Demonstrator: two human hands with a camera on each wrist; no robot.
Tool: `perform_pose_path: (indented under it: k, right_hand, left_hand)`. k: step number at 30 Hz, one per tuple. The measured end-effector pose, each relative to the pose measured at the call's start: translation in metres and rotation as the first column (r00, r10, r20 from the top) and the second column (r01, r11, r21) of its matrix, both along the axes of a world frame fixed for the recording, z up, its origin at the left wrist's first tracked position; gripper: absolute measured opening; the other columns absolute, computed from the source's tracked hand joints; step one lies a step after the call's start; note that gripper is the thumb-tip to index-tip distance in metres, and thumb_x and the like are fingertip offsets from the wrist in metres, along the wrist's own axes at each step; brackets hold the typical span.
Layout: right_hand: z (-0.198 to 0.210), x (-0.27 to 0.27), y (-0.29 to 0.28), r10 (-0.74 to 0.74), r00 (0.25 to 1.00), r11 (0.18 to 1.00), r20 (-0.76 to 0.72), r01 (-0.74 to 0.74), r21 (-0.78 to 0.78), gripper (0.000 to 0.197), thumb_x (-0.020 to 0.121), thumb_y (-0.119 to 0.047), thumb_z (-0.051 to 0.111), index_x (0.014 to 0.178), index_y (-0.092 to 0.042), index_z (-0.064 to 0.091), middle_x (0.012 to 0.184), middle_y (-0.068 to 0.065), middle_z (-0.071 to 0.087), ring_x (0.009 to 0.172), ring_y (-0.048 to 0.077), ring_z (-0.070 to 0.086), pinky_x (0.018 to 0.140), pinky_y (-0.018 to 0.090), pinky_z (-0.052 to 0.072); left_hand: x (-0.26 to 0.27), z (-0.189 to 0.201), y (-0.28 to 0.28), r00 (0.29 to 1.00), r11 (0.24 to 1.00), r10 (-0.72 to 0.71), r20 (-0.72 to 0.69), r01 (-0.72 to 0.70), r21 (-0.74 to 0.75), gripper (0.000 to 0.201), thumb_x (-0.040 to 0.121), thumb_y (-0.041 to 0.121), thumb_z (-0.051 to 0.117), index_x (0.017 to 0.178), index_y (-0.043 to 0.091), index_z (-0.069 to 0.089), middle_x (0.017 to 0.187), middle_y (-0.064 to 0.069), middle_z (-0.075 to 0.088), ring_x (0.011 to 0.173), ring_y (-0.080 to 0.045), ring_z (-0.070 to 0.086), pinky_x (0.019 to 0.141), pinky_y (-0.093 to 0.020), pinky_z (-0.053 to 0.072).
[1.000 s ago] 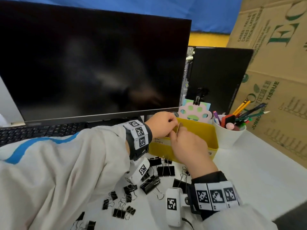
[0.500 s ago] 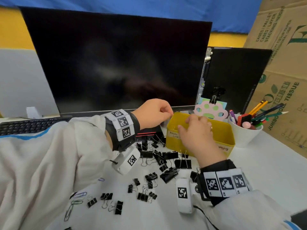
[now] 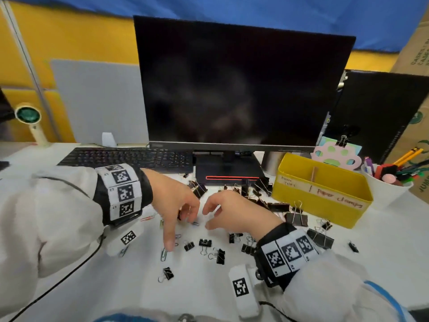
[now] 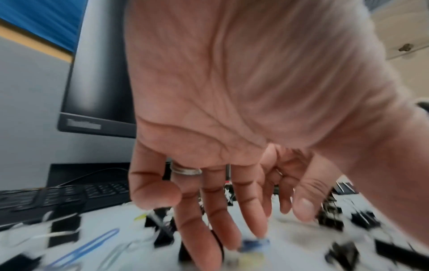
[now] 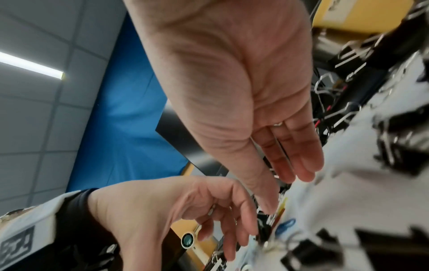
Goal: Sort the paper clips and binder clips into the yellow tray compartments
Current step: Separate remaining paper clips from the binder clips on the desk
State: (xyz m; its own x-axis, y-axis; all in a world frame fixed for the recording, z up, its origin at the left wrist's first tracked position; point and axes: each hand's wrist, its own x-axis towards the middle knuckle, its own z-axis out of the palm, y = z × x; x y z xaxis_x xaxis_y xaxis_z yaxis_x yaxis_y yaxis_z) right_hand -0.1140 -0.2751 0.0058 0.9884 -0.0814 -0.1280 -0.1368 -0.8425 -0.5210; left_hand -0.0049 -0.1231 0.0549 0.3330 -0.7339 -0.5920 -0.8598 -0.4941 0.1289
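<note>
Clips litter the white desk (image 3: 290,275) before a dark monitor (image 3: 241,89).

The yellow tray (image 3: 321,201) sits on the desk's right side, upright, with a thin divider (image 3: 315,174) splitting it into 2 compartments, each with a handwritten label on the front strip. Can't see what's inside. Black binder clips (image 3: 296,218) with silver wire handles are scattered all over the white desk, from right against the tray's front out to the near middle. A few colored paper clips (image 3: 164,254) lie flat among them, further left.
</note>
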Motion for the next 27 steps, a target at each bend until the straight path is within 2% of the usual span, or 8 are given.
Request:
perform_pose_path:
  k: [4,8,12,15,16,18,21,27]
  right_hand:
    - [-0.003,0.013,0.024,-0.006,0.994,0.999,-0.109,0.001,-0.045,0.050,0.079,-0.025,0.081,0.125,-0.019,0.063,0.122,-0.002,0.060,0.105,0.019,0.063,0.092,0.037,0.054]
    - [-0.008,0.022,0.040,0.001,0.988,0.999,-0.156,-0.010,-0.053,0.043,0.078,-0.015,0.079,0.120,-0.018,0.067,0.115,0.002,0.065,0.101,0.024,0.066,0.086,0.034,0.057]
    - [-0.013,0.027,0.050,0.033,0.985,0.998,-0.169,-0.025,0.049,0.028,0.074,-0.007,0.080,0.092,-0.028,0.073,0.102,0.003,0.071,0.096,0.025,0.069,0.085,0.038,0.060]
    - [-0.018,0.029,0.054,0.060,0.982,0.985,-0.179,-0.029,0.171,0.026,0.073,-0.007,0.081,0.090,-0.026,0.076,0.092,0.000,0.072,0.088,0.019,0.070,0.088,0.039,0.059]
    - [-0.019,0.029,0.055,0.062,0.983,0.978,-0.175,-0.025,0.205,0.025,0.074,-0.007,0.081,0.092,-0.022,0.077,0.090,0.000,0.072,0.084,0.017,0.069,0.085,0.035,0.059]
    - [-0.021,0.030,0.057,0.053,0.984,0.966,-0.169,-0.008,0.259,0.022,0.076,-0.004,0.080,0.095,-0.016,0.077,0.085,0.003,0.071,0.076,0.015,0.068,0.073,0.026,0.057]
    - [-0.022,0.031,0.058,0.022,0.985,0.936,-0.171,0.040,0.350,0.022,0.079,0.008,0.073,0.092,-0.009,0.075,0.080,0.010,0.070,0.065,0.016,0.069,0.062,0.022,0.056]
    - [-0.028,0.034,0.057,-0.075,0.987,0.869,-0.142,0.134,0.476,0.026,0.077,0.017,0.069,0.075,-0.009,0.070,0.077,0.018,0.069,0.070,0.032,0.069,0.075,0.042,0.062]
  left_hand:
    - [-0.003,-0.017,0.028,0.996,0.995,0.028,0.084,-0.036,0.092,0.098,0.038,0.062,0.092,0.120,0.043,0.043,0.113,0.017,0.053,0.101,-0.009,0.057,0.088,-0.029,0.050]
    - [-0.004,-0.037,0.039,0.994,0.998,0.063,0.088,-0.060,-0.035,0.106,0.038,0.068,0.089,0.126,0.035,0.041,0.115,0.018,0.053,0.102,-0.008,0.056,0.092,-0.030,0.050]
    - [0.001,-0.050,0.039,0.995,0.979,0.086,0.047,-0.076,-0.189,0.085,0.048,0.057,0.092,0.116,0.026,0.052,0.107,0.009,0.064,0.094,-0.011,0.062,0.086,-0.030,0.054]
    - [0.003,-0.053,0.039,0.992,0.949,0.122,-0.043,-0.129,-0.288,0.068,0.053,0.044,0.095,0.107,0.022,0.060,0.093,0.004,0.072,0.067,-0.004,0.065,0.055,-0.014,0.048]
    - [0.005,-0.055,0.039,0.988,0.937,0.139,-0.068,-0.153,-0.314,0.062,0.054,0.041,0.095,0.103,0.021,0.063,0.089,0.002,0.073,0.064,-0.009,0.067,0.050,-0.014,0.046]
    - [0.006,-0.059,0.040,0.974,0.908,0.186,-0.127,-0.220,-0.358,0.052,0.056,0.034,0.096,0.097,0.019,0.067,0.086,-0.004,0.076,0.065,-0.021,0.070,0.049,-0.020,0.051]
    - [0.006,-0.062,0.041,0.958,0.874,0.233,-0.165,-0.281,-0.397,0.039,0.060,0.028,0.094,0.088,0.014,0.071,0.079,-0.010,0.076,0.055,-0.016,0.064,0.048,-0.018,0.048]
    - [0.007,-0.066,0.041,0.958,0.884,0.269,-0.097,-0.285,-0.370,0.034,0.072,0.033,0.086,0.089,0.010,0.067,0.059,-0.006,0.064,0.048,-0.018,0.055,0.049,-0.019,0.042]
